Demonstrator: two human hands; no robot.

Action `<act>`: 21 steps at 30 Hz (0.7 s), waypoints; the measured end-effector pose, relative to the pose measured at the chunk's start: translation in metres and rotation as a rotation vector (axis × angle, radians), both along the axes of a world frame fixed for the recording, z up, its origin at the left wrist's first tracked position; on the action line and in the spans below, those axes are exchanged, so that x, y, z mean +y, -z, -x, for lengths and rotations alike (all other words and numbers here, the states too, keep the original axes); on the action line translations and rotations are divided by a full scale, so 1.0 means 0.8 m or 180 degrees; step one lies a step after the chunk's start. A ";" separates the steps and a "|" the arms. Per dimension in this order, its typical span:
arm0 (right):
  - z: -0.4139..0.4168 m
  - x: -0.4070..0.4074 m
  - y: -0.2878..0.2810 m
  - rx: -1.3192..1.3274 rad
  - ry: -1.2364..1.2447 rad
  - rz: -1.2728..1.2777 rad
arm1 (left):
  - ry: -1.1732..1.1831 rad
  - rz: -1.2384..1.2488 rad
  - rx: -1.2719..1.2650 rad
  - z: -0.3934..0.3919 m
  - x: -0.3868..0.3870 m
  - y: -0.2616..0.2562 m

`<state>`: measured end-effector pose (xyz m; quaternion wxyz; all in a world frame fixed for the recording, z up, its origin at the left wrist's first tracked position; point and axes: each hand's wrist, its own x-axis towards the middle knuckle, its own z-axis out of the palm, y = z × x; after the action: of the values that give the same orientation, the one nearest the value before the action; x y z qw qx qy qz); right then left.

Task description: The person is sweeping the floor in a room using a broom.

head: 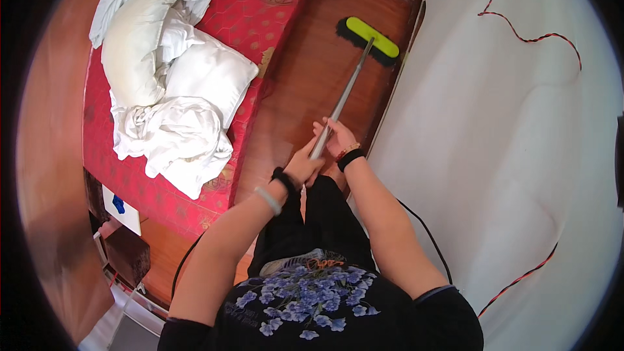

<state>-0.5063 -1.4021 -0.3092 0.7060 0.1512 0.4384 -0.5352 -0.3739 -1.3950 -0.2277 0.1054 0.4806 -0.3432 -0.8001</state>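
Note:
A broom with a lime-green head [373,37] and dark bristles rests on the reddish-brown wood floor [307,58], near the dark edging at the foot of the wall. Its grey metal handle [343,97] runs back towards me. My left hand [303,163] is closed around the end part of the handle. Just farther up, my right hand [339,137] wraps the handle from the right, its fingers partly hidden behind it. Both wrists wear dark bands.
At the left stands a bed with a red patterned mattress [239,9], bearing white pillows [207,75] and crumpled white bedding [170,131]. A pale wall [463,131] with red-and-black twisted wires runs along the right. A dark box-like object [127,256] is at lower left.

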 end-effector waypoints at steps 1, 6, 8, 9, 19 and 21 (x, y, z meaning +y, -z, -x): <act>0.010 -0.010 -0.011 -0.0057 0.0067 0.0112 | -0.0021 0.0070 0.0045 0.025 -0.018 0.014; 0.065 -0.034 -0.031 0.0621 -0.1270 0.0045 | 0.0094 -0.0333 -0.0278 0.105 -0.077 0.038; 0.065 -0.039 -0.017 0.0921 -0.1162 -0.0121 | 0.0214 -0.0346 -0.0386 0.108 -0.071 0.042; 0.068 -0.037 -0.005 0.1234 -0.1034 -0.0284 | 0.0352 -0.0349 -0.0482 0.111 -0.066 0.044; 0.021 0.002 0.026 0.1861 -0.1232 -0.0678 | 0.0757 0.0252 -0.1159 0.051 0.015 0.004; 0.009 0.010 0.027 0.1872 -0.1292 -0.0682 | 0.0849 0.0627 -0.1185 0.026 0.038 0.008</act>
<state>-0.5138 -1.3938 -0.3306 0.6218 -0.0259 0.6971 -0.3560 -0.3950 -1.3643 -0.2341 -0.0198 0.5576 -0.4934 -0.6673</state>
